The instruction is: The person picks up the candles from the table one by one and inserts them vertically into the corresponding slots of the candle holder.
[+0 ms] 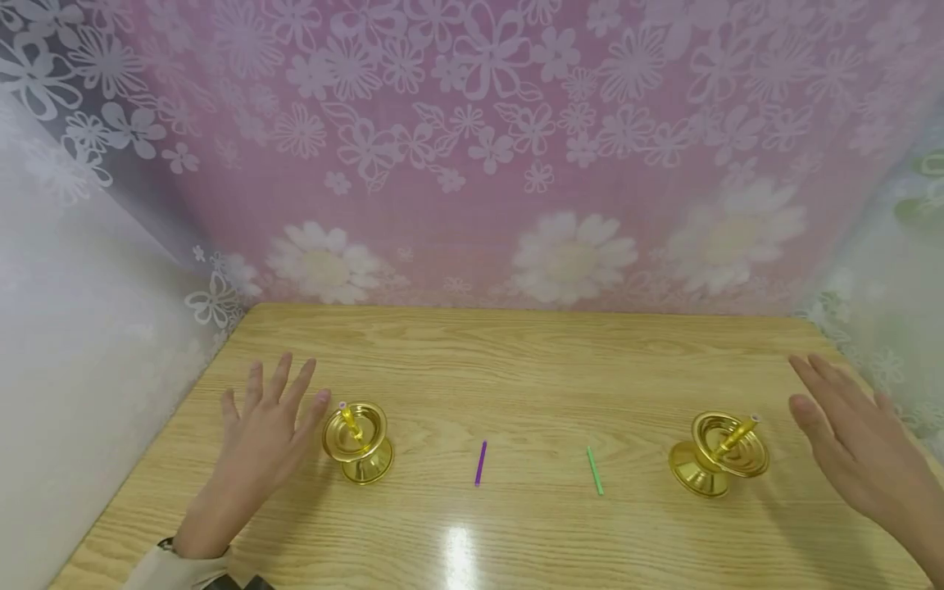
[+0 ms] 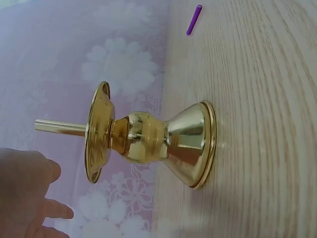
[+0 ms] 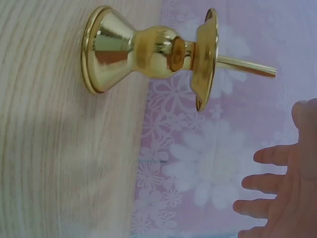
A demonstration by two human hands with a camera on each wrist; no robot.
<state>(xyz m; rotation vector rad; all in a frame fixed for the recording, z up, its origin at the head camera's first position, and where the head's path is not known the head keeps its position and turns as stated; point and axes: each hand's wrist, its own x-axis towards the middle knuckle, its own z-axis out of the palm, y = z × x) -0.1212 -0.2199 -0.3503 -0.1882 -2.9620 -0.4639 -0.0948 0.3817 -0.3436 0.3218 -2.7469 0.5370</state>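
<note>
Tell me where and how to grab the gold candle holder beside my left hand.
Wrap your left hand round the rounded stem of the gold candle holder, probably from the left, where that hand is: the holder stands upright, its stem slimmer than the dish above and flared base below.

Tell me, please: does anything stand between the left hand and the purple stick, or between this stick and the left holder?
Yes: the left holder stands between the left hand and the purple stick. Between stick and holder, nothing visible but bare table.
</note>
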